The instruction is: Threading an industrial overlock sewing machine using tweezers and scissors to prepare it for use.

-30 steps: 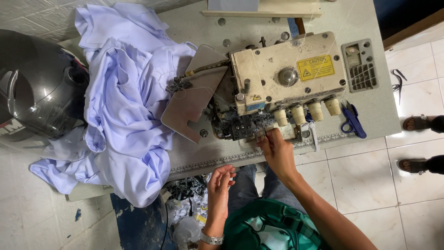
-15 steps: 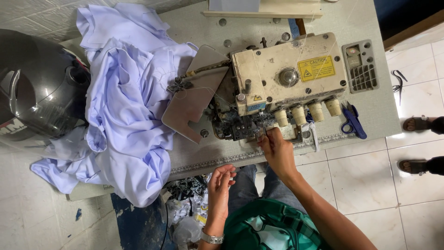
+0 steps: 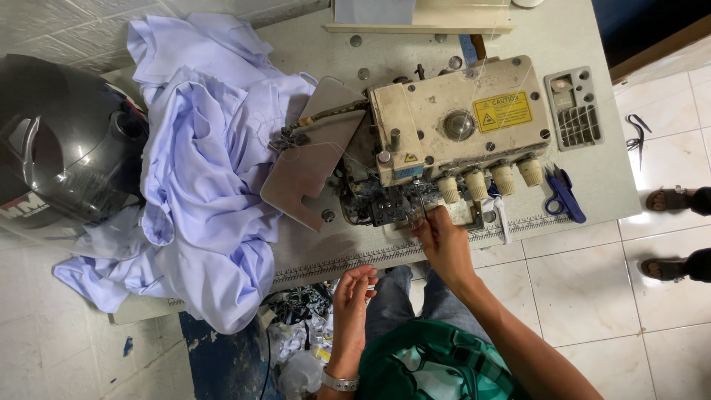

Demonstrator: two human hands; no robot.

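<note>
1. The right hand (image 3: 444, 241) reaches up to the front of the sewing machine (image 3: 444, 126), fingertips drawn together at the dark metal parts below the cream housing; they look pinched on something thin, but what it is cannot be told
2. The left hand (image 3: 352, 300) hangs lower, just off the bench (image 3: 592, 52) edge above the lap, fingers curled loosely inward, holding nothing that can be seen; a watch (image 3: 341, 381) sits on its wrist
3. The machine stands in the middle of the bench, cream and worn, with a yellow label on top and three ribbed knobs (image 3: 489, 181) along its front, just right of the right hand
4. A flat grey plate (image 3: 311, 163) swings out from the machine's left side, tilted toward the cloth
5. A heap of pale blue cloth (image 3: 207, 163) covers the left part of the bench and spills over its front edge, touching the plate's left end
6. A dark helmet (image 3: 63, 148) lies at the far left, against the cloth
7. Blue snips (image 3: 564, 196) lie on the bench right of the knobs, near the front edge
8. A ruler strip (image 3: 348, 261) runs along the front edge, under the right hand
9. Scraps (image 3: 304, 326) pile on the floor below the bench, beside the left hand
10. Two sandalled feet (image 3: 670, 230) of another person show at the right edge on the tiled floor (image 3: 585, 289)
</note>
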